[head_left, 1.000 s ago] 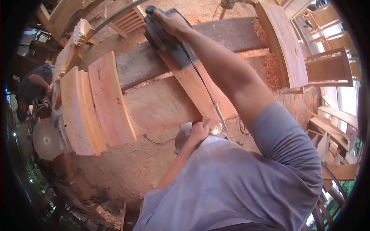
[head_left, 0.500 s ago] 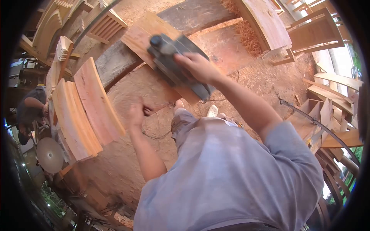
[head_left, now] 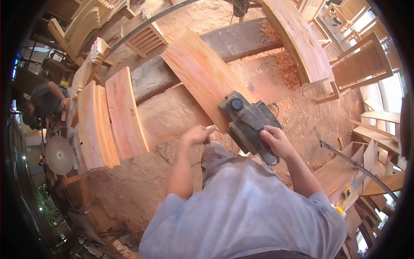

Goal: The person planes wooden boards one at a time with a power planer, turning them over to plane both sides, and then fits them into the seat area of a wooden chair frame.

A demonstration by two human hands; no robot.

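Pulled back to the plank's (head_left: 202,73) near end, your planer (head_left: 249,123) sits gripped in your right hand (head_left: 276,142); left hand's (head_left: 196,134) fingers curl on the plank's edge. No readable writing.

A woodworking shop: sawdust floor (head_left: 142,190), stacked curved boards (head_left: 108,121), chair frames (head_left: 362,64).

shirt: grey-blue, short-sleeved | forearms: bare | hands: bare, no gloves
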